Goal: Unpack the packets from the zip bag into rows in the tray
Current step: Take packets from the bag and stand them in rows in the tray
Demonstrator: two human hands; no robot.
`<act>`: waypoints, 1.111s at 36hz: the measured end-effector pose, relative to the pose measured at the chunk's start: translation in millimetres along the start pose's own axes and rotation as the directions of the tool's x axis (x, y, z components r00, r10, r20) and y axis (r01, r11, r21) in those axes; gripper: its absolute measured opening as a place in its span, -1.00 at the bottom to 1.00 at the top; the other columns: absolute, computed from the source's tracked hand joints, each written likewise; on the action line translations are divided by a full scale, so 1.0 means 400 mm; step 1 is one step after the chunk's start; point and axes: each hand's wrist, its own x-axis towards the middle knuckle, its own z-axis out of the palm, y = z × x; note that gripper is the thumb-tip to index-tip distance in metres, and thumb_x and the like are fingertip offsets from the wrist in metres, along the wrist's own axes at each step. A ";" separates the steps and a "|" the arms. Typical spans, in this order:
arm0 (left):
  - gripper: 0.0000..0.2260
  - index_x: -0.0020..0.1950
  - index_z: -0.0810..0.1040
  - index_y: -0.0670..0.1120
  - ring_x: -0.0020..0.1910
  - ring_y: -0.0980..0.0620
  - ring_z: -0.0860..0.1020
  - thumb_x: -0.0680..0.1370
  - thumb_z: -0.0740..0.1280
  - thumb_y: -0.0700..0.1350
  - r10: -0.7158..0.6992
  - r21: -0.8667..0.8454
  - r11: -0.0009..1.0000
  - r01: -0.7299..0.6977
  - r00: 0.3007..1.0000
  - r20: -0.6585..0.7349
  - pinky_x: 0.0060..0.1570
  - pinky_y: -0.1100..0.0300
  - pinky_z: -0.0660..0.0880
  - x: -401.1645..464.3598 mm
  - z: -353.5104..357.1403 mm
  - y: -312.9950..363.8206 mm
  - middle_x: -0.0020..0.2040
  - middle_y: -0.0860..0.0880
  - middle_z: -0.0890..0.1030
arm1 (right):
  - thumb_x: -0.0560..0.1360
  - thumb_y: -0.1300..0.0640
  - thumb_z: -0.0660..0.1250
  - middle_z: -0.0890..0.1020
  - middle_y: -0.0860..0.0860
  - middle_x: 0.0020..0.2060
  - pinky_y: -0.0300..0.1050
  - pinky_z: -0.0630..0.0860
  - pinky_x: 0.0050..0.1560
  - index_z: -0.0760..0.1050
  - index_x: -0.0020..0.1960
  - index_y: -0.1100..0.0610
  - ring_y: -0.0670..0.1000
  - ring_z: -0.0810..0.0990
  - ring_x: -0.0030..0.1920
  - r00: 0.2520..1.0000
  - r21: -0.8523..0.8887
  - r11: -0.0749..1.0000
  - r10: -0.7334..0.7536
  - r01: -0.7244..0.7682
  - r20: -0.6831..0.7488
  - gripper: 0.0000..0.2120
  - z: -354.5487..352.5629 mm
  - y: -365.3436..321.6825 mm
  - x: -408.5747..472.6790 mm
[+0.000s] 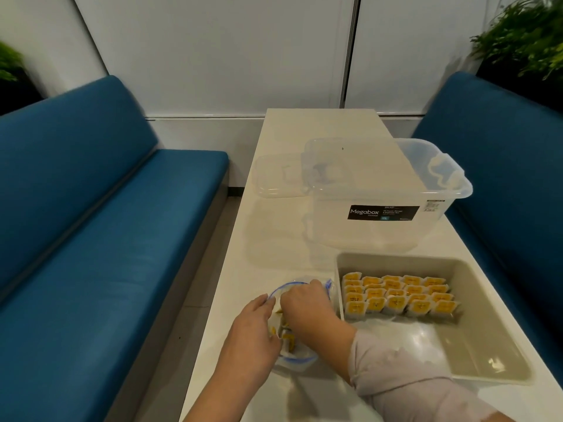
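A clear zip bag (300,357) with a blue seal lies open on the white table, left of the grey tray (475,339). Yellow packets (288,338) show inside the bag between my hands. My left hand (254,333) grips the bag's left rim and holds it open. My right hand (304,303) reaches down into the bag's mouth, its fingers hidden among the packets. Several yellow packets (399,296) stand in neat rows in the far half of the tray. The tray's near half is bare.
A clear storage box (380,193) labelled Megabox stands beyond the tray, its lid (278,178) lying to its left. Blue bench seats flank the narrow table (268,233) on both sides. Plants stand at the far corners.
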 end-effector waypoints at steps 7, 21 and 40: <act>-0.43 0.47 0.24 0.02 0.42 0.17 0.24 0.49 0.26 -0.25 -0.005 0.005 1.000 0.005 1.000 -0.011 0.31 0.39 0.17 -0.003 -0.001 0.000 0.48 0.12 0.22 | 0.54 0.23 0.21 0.61 0.06 0.03 -0.04 0.25 -0.05 0.50 0.08 0.12 0.11 0.57 0.06 0.999 0.061 0.997 0.044 -0.043 -0.013 -0.84 -0.023 0.008 -0.012; -0.74 0.21 0.44 0.13 0.07 0.19 0.47 0.53 0.29 0.06 0.016 -0.250 0.964 -0.088 0.962 -0.274 -0.02 0.28 0.45 -0.003 -0.023 0.036 0.10 0.23 0.43 | 0.44 0.05 0.44 0.50 -0.08 -0.60 -0.29 0.31 -0.43 0.57 -0.30 0.00 -0.19 0.39 -0.57 0.948 0.973 0.162 0.300 -0.165 0.111 -0.84 -0.043 0.148 -0.139; -0.90 -0.18 0.58 0.24 -0.20 0.29 0.57 0.49 0.36 0.02 0.156 -0.282 0.938 -0.201 0.972 -0.177 -0.21 0.42 0.44 -0.007 0.010 0.148 -0.25 0.22 0.64 | 0.41 0.15 0.47 0.64 -0.04 -0.28 -0.28 0.43 -0.18 0.63 -0.23 -0.03 -0.27 0.46 -0.39 0.922 1.000 0.004 0.387 0.006 -0.007 -0.90 -0.044 0.224 -0.228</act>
